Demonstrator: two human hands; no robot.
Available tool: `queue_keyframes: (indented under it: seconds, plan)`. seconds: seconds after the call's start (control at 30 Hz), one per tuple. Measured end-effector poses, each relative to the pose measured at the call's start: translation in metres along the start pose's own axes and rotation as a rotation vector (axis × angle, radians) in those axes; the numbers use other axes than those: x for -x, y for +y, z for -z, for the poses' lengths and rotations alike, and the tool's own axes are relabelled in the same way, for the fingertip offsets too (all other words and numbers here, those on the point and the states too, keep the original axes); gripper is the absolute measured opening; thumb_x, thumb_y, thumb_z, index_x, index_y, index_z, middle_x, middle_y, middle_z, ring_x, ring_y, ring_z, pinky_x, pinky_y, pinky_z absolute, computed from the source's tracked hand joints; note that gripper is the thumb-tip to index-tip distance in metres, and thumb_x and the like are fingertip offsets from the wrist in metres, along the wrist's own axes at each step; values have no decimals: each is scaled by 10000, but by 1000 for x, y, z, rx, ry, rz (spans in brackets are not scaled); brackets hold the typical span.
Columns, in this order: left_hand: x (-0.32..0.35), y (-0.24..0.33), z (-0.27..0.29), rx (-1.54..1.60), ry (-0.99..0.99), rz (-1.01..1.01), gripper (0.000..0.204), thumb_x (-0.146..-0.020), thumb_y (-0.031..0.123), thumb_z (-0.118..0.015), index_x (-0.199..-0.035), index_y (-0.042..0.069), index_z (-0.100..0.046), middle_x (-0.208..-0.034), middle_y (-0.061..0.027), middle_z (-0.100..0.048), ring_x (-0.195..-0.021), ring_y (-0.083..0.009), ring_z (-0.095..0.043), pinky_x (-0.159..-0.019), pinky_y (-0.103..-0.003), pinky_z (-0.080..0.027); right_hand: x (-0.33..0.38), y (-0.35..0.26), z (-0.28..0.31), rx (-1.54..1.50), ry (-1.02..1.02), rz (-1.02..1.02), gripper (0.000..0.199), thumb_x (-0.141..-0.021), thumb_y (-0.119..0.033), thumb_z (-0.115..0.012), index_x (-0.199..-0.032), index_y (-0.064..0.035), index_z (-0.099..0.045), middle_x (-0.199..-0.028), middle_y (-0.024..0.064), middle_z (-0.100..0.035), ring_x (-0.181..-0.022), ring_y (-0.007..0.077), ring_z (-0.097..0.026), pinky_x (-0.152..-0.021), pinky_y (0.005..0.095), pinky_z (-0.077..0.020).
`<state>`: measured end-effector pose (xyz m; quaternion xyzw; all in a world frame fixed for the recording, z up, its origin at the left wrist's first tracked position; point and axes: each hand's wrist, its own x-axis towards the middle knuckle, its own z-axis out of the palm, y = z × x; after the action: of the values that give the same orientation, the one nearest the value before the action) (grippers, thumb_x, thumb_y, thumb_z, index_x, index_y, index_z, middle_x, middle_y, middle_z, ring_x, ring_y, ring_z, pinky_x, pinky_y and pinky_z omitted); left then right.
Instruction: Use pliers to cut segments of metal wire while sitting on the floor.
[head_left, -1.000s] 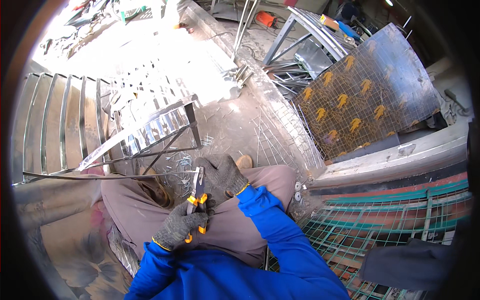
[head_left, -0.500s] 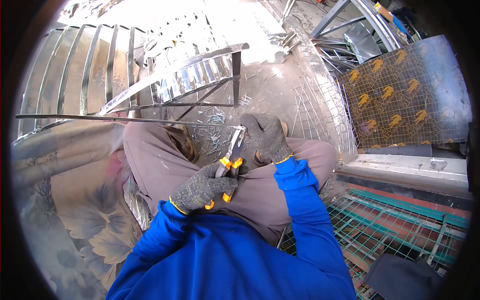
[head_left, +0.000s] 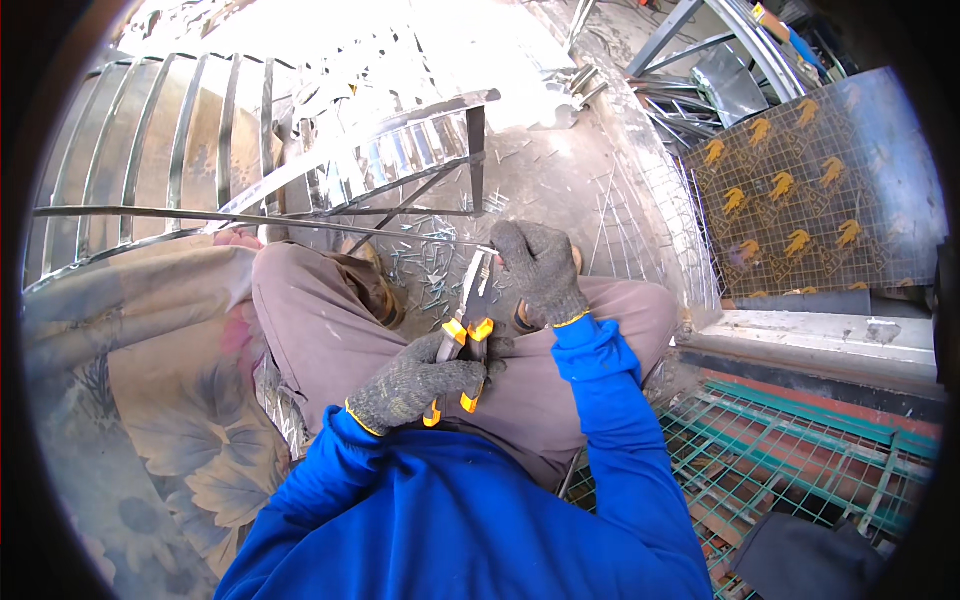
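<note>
My left hand (head_left: 420, 383), in a grey knit glove, grips pliers (head_left: 468, 335) with yellow-and-grey handles, held over my lap with the silver jaws pointing away from me. A long thin metal rod (head_left: 300, 224) comes in from the left, its right end at the jaw tips. My right hand (head_left: 540, 272), gloved the same way, is closed beside the jaws and the rod's end. Its fingers hide what they pinch. Below the rod, several short metal pieces (head_left: 430, 270) lie scattered on the floor between my legs.
A metal frame with curved bars (head_left: 175, 140) stands at the left, near a slanted metal stand (head_left: 474, 160). Patterned cloth (head_left: 190, 400) spreads at lower left. At right are a printed board (head_left: 800, 200), wire mesh (head_left: 625, 230) and a green grid (head_left: 780, 430).
The pliers and both hands have shifted slightly right in view. The handles appear a little more upright, and the rod's left part sits a little higher.
</note>
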<state>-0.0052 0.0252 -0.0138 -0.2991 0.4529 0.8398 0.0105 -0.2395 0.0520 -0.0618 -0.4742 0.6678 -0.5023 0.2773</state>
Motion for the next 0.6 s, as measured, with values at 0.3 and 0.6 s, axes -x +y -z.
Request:
queue_keyframes:
  seconds: [0.3,0.6]
  plan:
    - [4,5,5,10,-38,43,438,-963,238,-695,-1328,39,-557,-882,-9,-646,-787,-86,-603,-670,-239,-483,-3,3,-7,71,47,166,271,-969,-270,-672,-863,-27,-726,-697,137,-640,-627,247,-628,-599,376,-486]
    - [-2,-2,6,68,-50,-32,446,-964,158,-685,-1365,32,-537,-1054,-40,-650,-827,-100,-614,-722,-247,-516,0,-2,-4,142,20,129,273,-970,-272,-662,-825,-48,-718,-689,130,-637,-626,281,-644,-581,386,-482]
